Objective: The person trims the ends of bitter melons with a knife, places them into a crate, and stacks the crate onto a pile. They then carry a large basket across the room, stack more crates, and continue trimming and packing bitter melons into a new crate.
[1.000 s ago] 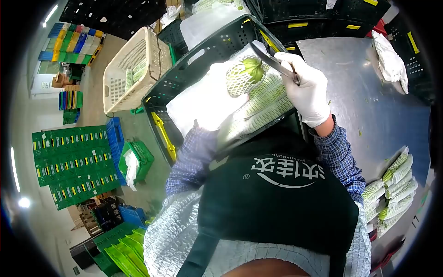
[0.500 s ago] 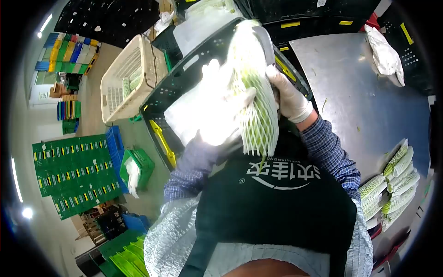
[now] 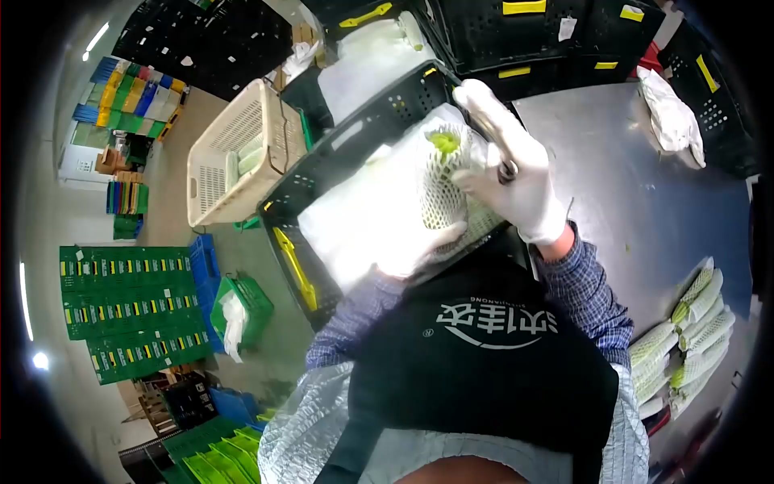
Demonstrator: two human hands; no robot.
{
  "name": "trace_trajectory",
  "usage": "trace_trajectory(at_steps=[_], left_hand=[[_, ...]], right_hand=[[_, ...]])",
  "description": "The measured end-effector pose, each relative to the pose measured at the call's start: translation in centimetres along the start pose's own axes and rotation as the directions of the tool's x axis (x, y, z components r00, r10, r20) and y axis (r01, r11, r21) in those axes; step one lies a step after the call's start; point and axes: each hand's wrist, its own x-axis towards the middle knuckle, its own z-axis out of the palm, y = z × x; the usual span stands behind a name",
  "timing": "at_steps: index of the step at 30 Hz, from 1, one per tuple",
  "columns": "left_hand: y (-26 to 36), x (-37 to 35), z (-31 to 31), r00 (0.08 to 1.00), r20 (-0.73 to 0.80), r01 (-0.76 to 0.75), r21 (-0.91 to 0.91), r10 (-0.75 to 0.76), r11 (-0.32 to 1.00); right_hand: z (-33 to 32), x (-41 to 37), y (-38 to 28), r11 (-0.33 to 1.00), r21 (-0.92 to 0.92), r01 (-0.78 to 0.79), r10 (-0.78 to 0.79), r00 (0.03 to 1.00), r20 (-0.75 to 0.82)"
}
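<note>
A long green vegetable in a white foam net sleeve [image 3: 442, 189] stands with its leafy green end upward, above a black crate [image 3: 278, 194] lined with white sheeting [image 3: 339, 214]. My gloved left hand [image 3: 411, 250] is closed round its lower part, and glare washes out much of that hand. My gloved right hand [image 3: 524, 173] is beside the upper part, with the thumb near the net and the fingers stretched up. It holds a slim metal tool, seemingly a knife [image 3: 508, 170], partly hidden by the fingers.
A cream basket [image 3: 278, 149] with netted vegetables stands to the left. On the right is a metal table [image 3: 597, 210] bearing a pile of netted vegetables [image 3: 685, 339] and a white bag [image 3: 671, 117]. Black crates [image 3: 516, 48] are stacked behind; a green crate [image 3: 254, 310] stands lower left.
The netted vegetable has come down toward the crate and now shows its leafy end upward. My left hand has moved lower on it; my right hand has turned, fingers pointing up.
</note>
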Motion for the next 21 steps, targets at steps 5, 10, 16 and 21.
trace_trajectory(at_steps=[5,10,16,21], left_hand=[[1.6,-0.1,0.2,0.989,0.116,0.121,-0.317,-0.088,0.941],[-1.0,-0.8,-0.9,0.995,0.097,0.035,-0.292,-0.007,0.956],[-0.5,-1.4,-2.0,0.996,0.092,0.038,-0.403,-0.001,0.914],[-1.0,-1.8,-2.1,0.994,0.105,0.047,-0.478,0.004,0.877]], right_hand=[[1.1,-0.3,-0.1,0.946,-0.311,0.092,-0.099,0.995,-0.007],[1.2,-1.3,-0.6,0.85,-0.472,0.234,-0.174,0.97,0.168],[4.0,-3.7,-2.3,0.752,-0.443,0.489,-0.263,0.838,0.478],[4.7,-4.3,-3.4,0.779,-0.406,0.477,-0.222,0.816,0.534]])
